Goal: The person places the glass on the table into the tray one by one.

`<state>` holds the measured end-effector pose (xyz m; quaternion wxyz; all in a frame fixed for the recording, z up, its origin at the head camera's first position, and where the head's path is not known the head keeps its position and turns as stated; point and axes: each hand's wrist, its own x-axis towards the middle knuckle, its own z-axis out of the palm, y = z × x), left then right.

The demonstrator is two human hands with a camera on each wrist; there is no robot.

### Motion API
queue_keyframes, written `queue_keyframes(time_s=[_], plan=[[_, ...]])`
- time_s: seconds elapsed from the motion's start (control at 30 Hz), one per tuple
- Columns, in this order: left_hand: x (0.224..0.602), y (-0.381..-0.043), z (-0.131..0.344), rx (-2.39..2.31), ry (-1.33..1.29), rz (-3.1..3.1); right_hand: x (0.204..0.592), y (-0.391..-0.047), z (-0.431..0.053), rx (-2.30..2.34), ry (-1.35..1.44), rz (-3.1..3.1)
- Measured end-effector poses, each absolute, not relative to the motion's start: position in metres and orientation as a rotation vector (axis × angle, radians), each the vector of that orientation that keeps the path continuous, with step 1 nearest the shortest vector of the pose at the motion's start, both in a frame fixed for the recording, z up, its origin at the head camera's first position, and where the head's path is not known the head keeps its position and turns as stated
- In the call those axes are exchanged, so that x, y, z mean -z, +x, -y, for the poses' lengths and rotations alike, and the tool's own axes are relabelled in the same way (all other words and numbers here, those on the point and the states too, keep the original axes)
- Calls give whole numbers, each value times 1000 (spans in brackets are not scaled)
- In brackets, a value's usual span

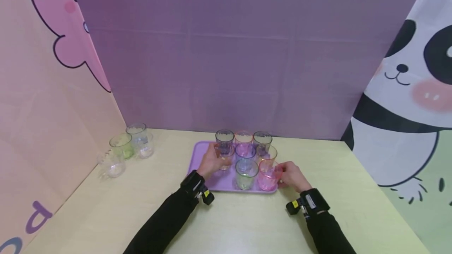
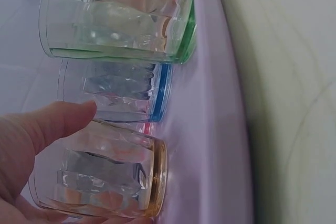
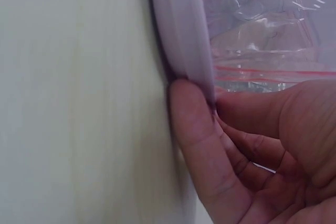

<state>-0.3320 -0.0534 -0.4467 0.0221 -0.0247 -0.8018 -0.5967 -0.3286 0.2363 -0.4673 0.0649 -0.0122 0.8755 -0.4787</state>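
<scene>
A purple tray (image 1: 222, 184) lies on the table and bears several clear tumblers with coloured tints. My left hand (image 1: 211, 163) holds an amber tumbler (image 2: 105, 174) at the tray's left part, thumb on the near side and fingers on the other; its base is on or very close to the tray. Beside it stand a blue tumbler (image 2: 126, 93) and a green tumbler (image 2: 118, 19). At the front right corner, my right hand (image 1: 292, 175) pinches the tray's rim (image 3: 184, 24) between thumb and finger, close by a pink tumbler (image 1: 268, 175).
Toward the back of the tray are a dark grey tumbler (image 1: 224, 138), an orange-rimmed tumbler (image 1: 243, 137) and another dark tumbler (image 1: 262, 140). At the table's left edge stand a green tumbler (image 1: 121, 146) and several clear glasses (image 1: 114, 166). A purple curtain (image 1: 226, 69) hangs behind the table.
</scene>
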Motion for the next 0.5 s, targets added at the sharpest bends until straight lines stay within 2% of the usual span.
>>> queue_keyframes(time_s=[0.5], plan=[[448,-334,59,1853,-96,2539,465,-327,-237,1428,-43,-2644]])
